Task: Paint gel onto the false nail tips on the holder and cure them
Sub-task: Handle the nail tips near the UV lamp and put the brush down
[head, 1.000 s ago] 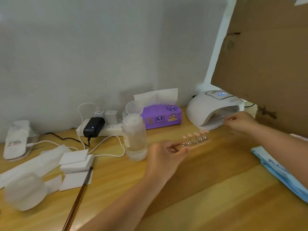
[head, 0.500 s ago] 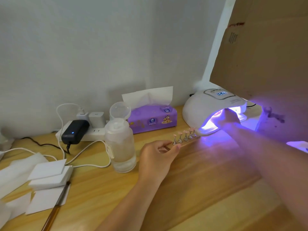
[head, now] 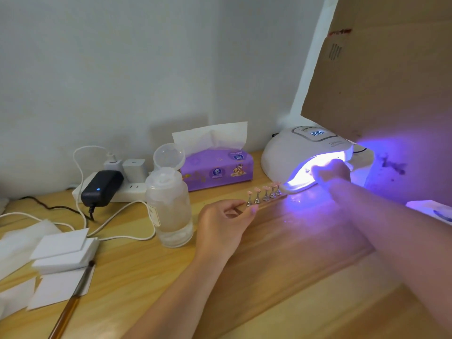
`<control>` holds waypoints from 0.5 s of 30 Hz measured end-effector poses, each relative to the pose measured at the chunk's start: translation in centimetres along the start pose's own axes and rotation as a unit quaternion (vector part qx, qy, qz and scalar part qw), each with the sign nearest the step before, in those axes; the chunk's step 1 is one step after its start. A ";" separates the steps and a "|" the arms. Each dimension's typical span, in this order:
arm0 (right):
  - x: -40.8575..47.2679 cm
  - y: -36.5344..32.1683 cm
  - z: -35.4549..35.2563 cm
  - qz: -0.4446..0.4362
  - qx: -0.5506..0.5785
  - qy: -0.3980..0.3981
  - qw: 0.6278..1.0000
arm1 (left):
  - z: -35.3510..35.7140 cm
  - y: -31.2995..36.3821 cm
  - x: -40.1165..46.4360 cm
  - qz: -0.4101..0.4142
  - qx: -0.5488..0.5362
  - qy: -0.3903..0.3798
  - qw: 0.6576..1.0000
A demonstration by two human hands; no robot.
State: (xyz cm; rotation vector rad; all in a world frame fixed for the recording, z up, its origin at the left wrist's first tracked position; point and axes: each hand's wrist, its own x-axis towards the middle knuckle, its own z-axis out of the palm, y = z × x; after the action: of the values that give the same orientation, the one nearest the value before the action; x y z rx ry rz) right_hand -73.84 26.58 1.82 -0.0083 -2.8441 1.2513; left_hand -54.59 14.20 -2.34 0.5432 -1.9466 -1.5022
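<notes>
A narrow holder strip (head: pixel 270 201) carries several pink false nail tips (head: pixel 265 188) on small metal stands. My left hand (head: pixel 220 225) pinches the strip's near end between thumb and fingers. The strip's far end lies just at the mouth of the white curing lamp (head: pixel 286 152), which glows violet with its display lit. My right hand (head: pixel 333 171) is in the lamp's opening, where glare hides its fingers. A brown-handled brush (head: pixel 73 297) lies on white pads at the lower left.
An open clear bottle (head: pixel 171 211) stands left of my left hand. Behind it are a purple tissue box (head: pixel 217 171) and a power strip (head: pixel 124 195) with chargers and cables. White pads (head: pixel 63 250) lie stacked at left. A cardboard sheet (head: pixel 391 69) overhangs the lamp.
The lamp has lit up violet. My right hand moved from in front of the lamp into its opening. My left hand keeps its pinch on the holder, which now reaches the lamp's mouth.
</notes>
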 end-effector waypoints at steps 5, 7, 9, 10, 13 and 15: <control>0.2 0.4 -0.4 0.076 0.159 -0.020 0.984 | 0.0 0.0 0.0 -0.009 -0.013 -0.003 1.000; -0.4 -0.3 -0.9 0.111 0.263 -0.047 0.957 | 0.0 0.0 -0.1 -0.012 -0.020 -0.006 1.000; -1.2 -0.7 -1.0 0.150 0.353 -0.082 0.920 | 0.0 0.0 -0.1 -0.012 -0.023 -0.007 1.000; -1.7 -0.8 -1.0 0.161 0.385 -0.092 0.904 | 0.0 0.0 0.0 -0.012 -0.023 -0.007 1.000; -3.0 -0.5 -0.3 0.183 0.439 -0.076 0.877 | 0.0 -0.1 0.1 -0.013 -0.022 -0.003 1.000; -4.1 -0.6 -0.1 0.195 0.462 -0.029 0.865 | 0.0 -0.1 0.1 -0.011 -0.022 -0.001 1.000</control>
State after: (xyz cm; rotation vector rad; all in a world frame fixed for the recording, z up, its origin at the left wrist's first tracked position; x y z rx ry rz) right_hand -69.78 26.19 2.17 -0.5363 -2.0164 2.5809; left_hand -54.65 14.09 -2.44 0.5461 -1.9101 -1.5570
